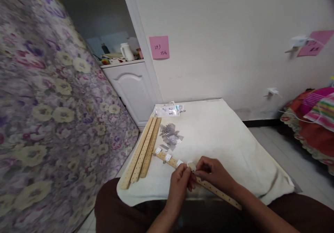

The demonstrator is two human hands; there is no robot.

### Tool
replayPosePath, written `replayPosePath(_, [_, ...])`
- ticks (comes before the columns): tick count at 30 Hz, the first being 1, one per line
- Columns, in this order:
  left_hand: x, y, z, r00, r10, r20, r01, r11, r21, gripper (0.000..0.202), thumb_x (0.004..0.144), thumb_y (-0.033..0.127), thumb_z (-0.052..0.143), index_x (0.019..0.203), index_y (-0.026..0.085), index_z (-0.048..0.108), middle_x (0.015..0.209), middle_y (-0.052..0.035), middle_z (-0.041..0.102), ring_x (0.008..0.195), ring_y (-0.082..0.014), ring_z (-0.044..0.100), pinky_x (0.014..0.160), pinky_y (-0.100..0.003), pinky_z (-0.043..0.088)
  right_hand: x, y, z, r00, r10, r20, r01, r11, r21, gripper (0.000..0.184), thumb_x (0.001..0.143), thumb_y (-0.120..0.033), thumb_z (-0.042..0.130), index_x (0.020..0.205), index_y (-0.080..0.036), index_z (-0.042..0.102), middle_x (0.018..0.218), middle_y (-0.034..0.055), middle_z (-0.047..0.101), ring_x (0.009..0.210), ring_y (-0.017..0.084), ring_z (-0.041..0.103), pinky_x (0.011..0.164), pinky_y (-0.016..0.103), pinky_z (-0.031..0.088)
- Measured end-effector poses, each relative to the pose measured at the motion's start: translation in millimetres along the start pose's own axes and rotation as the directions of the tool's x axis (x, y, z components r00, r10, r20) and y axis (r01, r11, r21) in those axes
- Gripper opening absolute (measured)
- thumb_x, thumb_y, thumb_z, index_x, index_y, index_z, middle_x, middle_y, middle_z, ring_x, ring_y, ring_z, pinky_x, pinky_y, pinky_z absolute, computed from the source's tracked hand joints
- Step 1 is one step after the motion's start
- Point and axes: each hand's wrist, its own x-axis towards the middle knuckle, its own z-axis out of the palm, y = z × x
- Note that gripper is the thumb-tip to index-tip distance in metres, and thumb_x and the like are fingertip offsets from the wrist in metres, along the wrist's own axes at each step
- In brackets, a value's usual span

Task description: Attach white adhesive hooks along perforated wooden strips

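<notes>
A narrow wooden strip (217, 192) with rows of small holes slants across the front of the table, its lower right end past the edge. My left hand (180, 179) is closed around its middle, the thumb against a small white card (191, 166). From the right, my right hand (214, 170) pinches thumb and finger at that card's lower edge; whatever lies between the fingertips is too small to make out. Left of my hands, more white cards (168, 157) with small metal pieces sit along the strip. A pile of small clear plastic packets (171, 135) lies behind it.
Several more perforated wooden strips (143, 149) lie along the left side of the cloth-covered table (208, 128). Clear packaging (167, 110) rests at the back left edge. A floral curtain (65, 121) hangs close on the left. The wall (208, 52) stands behind the table.
</notes>
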Motion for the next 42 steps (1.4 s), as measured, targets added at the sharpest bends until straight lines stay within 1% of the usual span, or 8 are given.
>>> replayPosePath(4, [-3.1, 0.0, 2.9, 0.999, -0.012, 0.030, 0.010, 0.998, 0.058, 0.032, 0.085, 0.046, 0.050, 0.071, 0.017, 0.051, 0.056, 0.0039, 0.057, 0.041, -0.0070, 0.044, 0.042, -0.019, 0.030, 1.7, -1.5, -7.5, 0.998, 0.035, -0.049, -0.032, 0.997, 0.064, 0.015, 0.079, -0.033, 0.062, 0.081, -0.018, 0.057, 0.058, -0.0055, 0.049, 0.052, 0.010, 0.047, 0.050, 0.022, 0.036])
replayPosePath(10, [-13.0, -3.7, 12.8, 0.996, -0.041, 0.082, 0.034, 0.996, 0.085, 0.031, 0.084, 0.045, 0.052, 0.071, 0.017, 0.052, 0.055, 0.0047, 0.055, 0.042, -0.0074, 0.043, 0.042, -0.019, 0.031, 0.9, 1.0, -11.4, 0.987, 0.108, 0.118, -0.120, 0.988, 0.098, 0.013, 0.076, -0.027, 0.065, 0.079, -0.016, 0.060, 0.062, -0.0030, 0.056, 0.053, 0.009, 0.049, 0.050, 0.021, 0.037])
replayPosePath(15, [-14.0, -10.9, 14.8, 0.994, -0.034, 0.105, 0.026, 0.997, 0.073, 0.030, 0.083, 0.045, 0.054, 0.072, 0.017, 0.054, 0.055, 0.0043, 0.055, 0.042, -0.0075, 0.045, 0.043, -0.019, 0.032, -3.7, 9.2, -13.1, 0.974, 0.171, 0.150, -0.196, 0.966, 0.169, 0.010, 0.075, -0.023, 0.064, 0.076, -0.015, 0.059, 0.059, -0.0034, 0.058, 0.049, 0.009, 0.052, 0.048, 0.021, 0.040])
replayPosePath(21, [-17.1, -15.8, 20.8, 0.972, -0.169, 0.162, 0.195, 0.968, -0.160, 0.042, 0.088, 0.053, 0.043, 0.084, 0.014, 0.058, 0.069, -0.0028, 0.064, 0.045, -0.0093, 0.053, 0.040, -0.019, 0.031, -5.0, 14.8, -14.4, 0.980, 0.130, 0.149, -0.168, 0.943, 0.287, 0.016, 0.074, -0.029, 0.068, 0.077, -0.016, 0.060, 0.062, -0.0034, 0.060, 0.049, 0.008, 0.051, 0.050, 0.021, 0.041])
replayPosePath(25, [-19.0, -10.2, 21.7, 0.949, -0.225, 0.223, 0.294, 0.886, -0.359, 0.033, 0.082, 0.045, 0.058, 0.087, 0.012, 0.058, 0.072, -0.0044, 0.064, 0.047, -0.0062, 0.053, 0.042, -0.016, 0.030, -5.0, 13.1, -16.3, 0.978, 0.110, 0.176, -0.165, 0.928, 0.335, 0.019, 0.072, -0.030, 0.072, 0.078, -0.015, 0.062, 0.064, -0.0024, 0.063, 0.054, 0.009, 0.054, 0.054, 0.022, 0.042])
replayPosePath(29, [-17.7, -7.4, 17.7, 0.949, -0.264, 0.174, 0.314, 0.849, -0.424, 0.027, 0.073, 0.035, 0.070, 0.081, 0.013, 0.056, 0.065, 0.0002, 0.061, 0.047, -0.0038, 0.050, 0.044, -0.014, 0.030, -6.0, 9.1, -18.4, 0.963, 0.116, 0.245, -0.199, 0.916, 0.349, 0.022, 0.071, -0.031, 0.073, 0.082, -0.015, 0.064, 0.068, -0.0005, 0.065, 0.061, 0.011, 0.058, 0.060, 0.024, 0.045])
replayPosePath(35, [-18.7, -9.5, 11.8, 1.000, -0.023, 0.019, 0.024, 0.998, -0.051, 0.025, 0.081, 0.041, 0.060, 0.078, 0.017, 0.054, 0.056, 0.0046, 0.055, 0.046, -0.0084, 0.048, 0.046, -0.019, 0.034, -6.9, 6.6, -21.1, 0.933, 0.184, 0.308, -0.290, 0.893, 0.345, 0.029, 0.073, -0.037, 0.071, 0.091, -0.016, 0.061, 0.075, 0.0006, 0.066, 0.064, 0.012, 0.061, 0.061, 0.026, 0.048])
replayPosePath(42, [-23.2, -7.6, 8.8, 0.993, 0.115, -0.027, -0.099, 0.936, 0.338, 0.018, 0.085, 0.037, 0.053, 0.080, 0.020, 0.056, 0.056, 0.0049, 0.052, 0.052, -0.0106, 0.047, 0.050, -0.020, 0.032, -6.4, 8.0, -20.6, 0.943, 0.140, 0.303, -0.249, 0.899, 0.360, 0.032, 0.066, -0.028, 0.077, 0.090, -0.016, 0.060, 0.069, -0.0016, 0.066, 0.059, 0.011, 0.059, 0.059, 0.024, 0.046])
